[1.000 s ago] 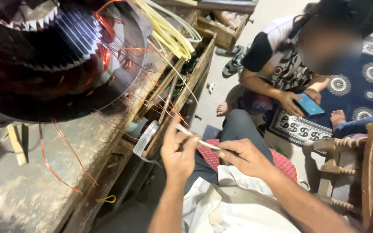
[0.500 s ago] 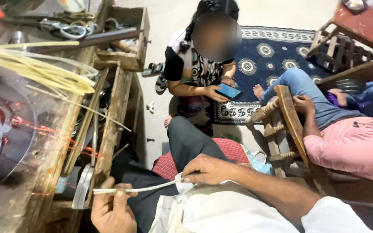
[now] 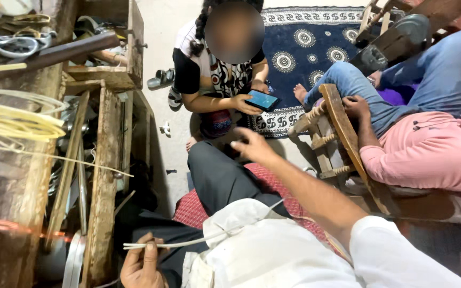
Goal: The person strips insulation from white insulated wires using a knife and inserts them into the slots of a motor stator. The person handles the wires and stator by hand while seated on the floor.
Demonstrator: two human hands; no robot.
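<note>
My left hand (image 3: 144, 262) is at the bottom of the head view, closed on a few thin white strips (image 3: 204, 240). The strips run to the right across my white shirt. My right hand (image 3: 253, 146) is stretched out above my dark-trousered knee (image 3: 214, 176), fingers apart and holding nothing. It is well apart from the strips. A bundle of pale yellow strips (image 3: 12, 121) lies on the wooden workbench (image 3: 105, 176) at my left.
A person sits on the floor ahead holding a phone (image 3: 262, 100), on a blue patterned rug (image 3: 305, 48). Another person in a pink shirt (image 3: 428, 154) sits on a wooden chair (image 3: 342, 138) at right. Scissors (image 3: 14, 45) and tools lie in a wooden box (image 3: 110, 74).
My right hand has let go of the white strips and moved forward over my knee. My left hand still holds the strips low at my lap. The view has swung away from the bench.
</note>
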